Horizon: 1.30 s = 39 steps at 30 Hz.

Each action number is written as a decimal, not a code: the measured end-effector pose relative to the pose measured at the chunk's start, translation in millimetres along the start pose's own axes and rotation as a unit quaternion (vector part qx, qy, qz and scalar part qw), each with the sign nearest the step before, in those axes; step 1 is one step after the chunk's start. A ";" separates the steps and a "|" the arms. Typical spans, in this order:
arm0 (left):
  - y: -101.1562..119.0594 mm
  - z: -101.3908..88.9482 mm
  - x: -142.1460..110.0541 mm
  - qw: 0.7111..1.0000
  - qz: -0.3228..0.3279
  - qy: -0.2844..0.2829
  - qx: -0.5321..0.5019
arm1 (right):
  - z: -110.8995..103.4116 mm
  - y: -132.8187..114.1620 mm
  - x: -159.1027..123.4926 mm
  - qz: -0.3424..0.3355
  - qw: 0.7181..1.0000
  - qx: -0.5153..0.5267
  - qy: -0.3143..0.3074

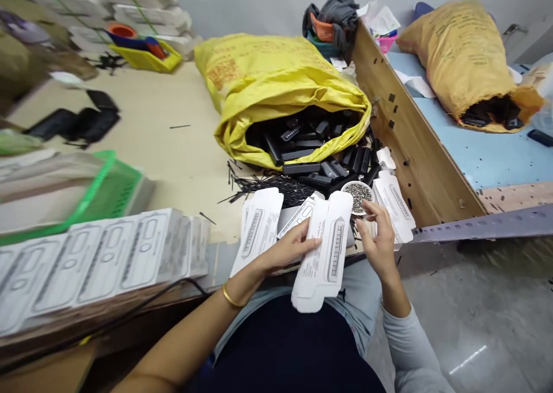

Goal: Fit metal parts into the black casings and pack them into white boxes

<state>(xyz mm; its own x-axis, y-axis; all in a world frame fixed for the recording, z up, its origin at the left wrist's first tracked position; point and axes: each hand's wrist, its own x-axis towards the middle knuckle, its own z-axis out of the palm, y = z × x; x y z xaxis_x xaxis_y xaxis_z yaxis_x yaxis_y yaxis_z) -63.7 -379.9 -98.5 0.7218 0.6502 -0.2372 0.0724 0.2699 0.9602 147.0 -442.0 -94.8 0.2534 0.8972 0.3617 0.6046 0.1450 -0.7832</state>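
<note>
Surface [181, 105], centre-left: sack [276, 70], upper centre. Left hand [296, 245], lower centre, pinching carton [322, 254]; right hand [381, 240], loosely spread, beside cup [358, 197].

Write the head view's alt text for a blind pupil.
A person's left grip holds a flat white printed cardboard carton; the right grip is beside a round white tub of small silvery pieces. Behind lies an open yellow sack of black parts.

Flattened white printed carton [324, 252], end flaps unfolded, held tilted.
</note>
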 end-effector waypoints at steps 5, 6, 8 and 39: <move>-0.1 -9.1 -33.5 0.999 -0.010 -0.029 -0.009 | 13.5 -4.8 15.4 -0.041 0.995 0.042 -0.081; -1.3 -10.1 -36.6 0.999 -0.005 -0.029 -0.012 | 16.7 -6.4 15.8 -0.051 0.994 0.040 -0.085; -4.5 -12.3 -40.5 0.999 0.003 -0.027 -0.022 | 21.9 -9.0 15.5 -0.069 0.994 0.029 -0.084; 7.7 -38.4 4.1 0.954 0.049 0.234 -0.180 | 28.7 -14.8 -13.3 -0.183 0.960 -0.015 -0.213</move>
<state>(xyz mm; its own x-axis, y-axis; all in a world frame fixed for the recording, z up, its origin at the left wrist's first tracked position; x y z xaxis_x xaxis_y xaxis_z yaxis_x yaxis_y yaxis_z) -86.6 -347.9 -97.8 0.3213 0.9076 -0.2702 -0.2806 0.3637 0.8882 113.0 -444.1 -102.5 -0.3068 0.8789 0.3652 0.6169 0.4758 -0.6269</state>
